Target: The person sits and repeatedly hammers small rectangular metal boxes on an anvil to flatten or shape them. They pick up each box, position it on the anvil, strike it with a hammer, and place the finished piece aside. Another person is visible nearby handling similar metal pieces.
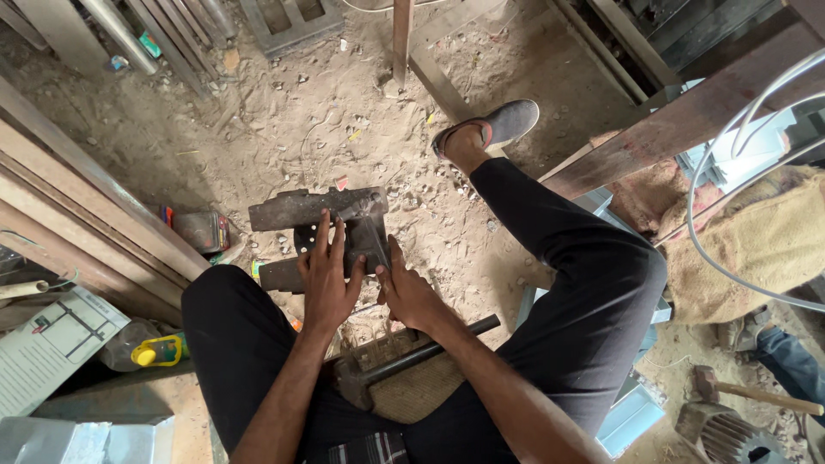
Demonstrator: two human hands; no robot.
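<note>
Hammer [404, 365] rests across the lap, untouched. Left hand [329, 279] lies flat on the metal block [331, 232], fingers spread, gripping nothing. Right hand [408, 296] pinches something small at the block's right edge; too small to identify. Block sits on the sandy floor [292, 129] between the knees. Risk: block could rock on loose sand and trap fingertips.

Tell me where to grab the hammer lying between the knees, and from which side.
Grip the hammer by its dark handle, probably at the free end near the right thigh. Come from above: the handle lies flat, angled up to the right, bare on top there. The heavy head sits low by the left forearm, crowded by both arms. Both hands, left hand and right hand, rest on the metal block.
</note>
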